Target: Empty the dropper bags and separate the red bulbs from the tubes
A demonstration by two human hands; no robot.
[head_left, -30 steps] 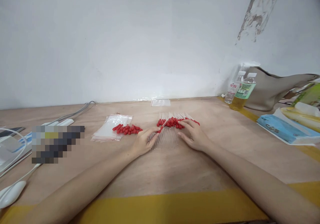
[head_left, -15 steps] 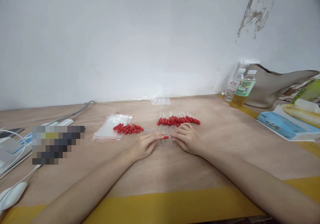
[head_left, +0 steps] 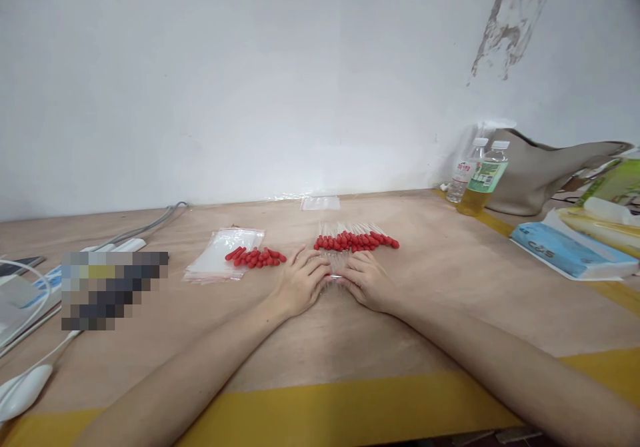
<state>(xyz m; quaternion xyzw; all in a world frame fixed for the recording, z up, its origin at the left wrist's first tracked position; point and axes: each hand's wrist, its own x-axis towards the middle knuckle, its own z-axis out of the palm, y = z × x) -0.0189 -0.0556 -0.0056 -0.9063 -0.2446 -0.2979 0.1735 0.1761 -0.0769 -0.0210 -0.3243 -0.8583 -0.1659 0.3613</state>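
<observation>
My left hand [head_left: 301, 282] is closed in a pinch around a red rubber bulb, mostly hidden by the fingers. Facing it, my right hand [head_left: 371, 282] grips a clear glass tube [head_left: 337, 276] that spans the small gap between the hands. Under and behind the fingers lies a row of loose glass tubes [head_left: 338, 260]. Just beyond are several glass droppers [head_left: 356, 240], their red bulbs toward me and their thin stems toward the wall. Left of my left hand, a small heap of loose red rubber bulbs [head_left: 256, 258] partly overlaps a stack of clear zip bags [head_left: 213, 264].
Another clear bag [head_left: 321, 203] lies by the wall. On the right stand two drink bottles [head_left: 483, 179], a grey bag [head_left: 530, 180] and a blue tissue pack [head_left: 570, 250]. A power strip [head_left: 125, 247], cables and a white mouse [head_left: 27, 390] are at the left.
My hands have come closer together, the left shifting right and its fingers now covering most of the red bulb. The view has turned very slightly.
</observation>
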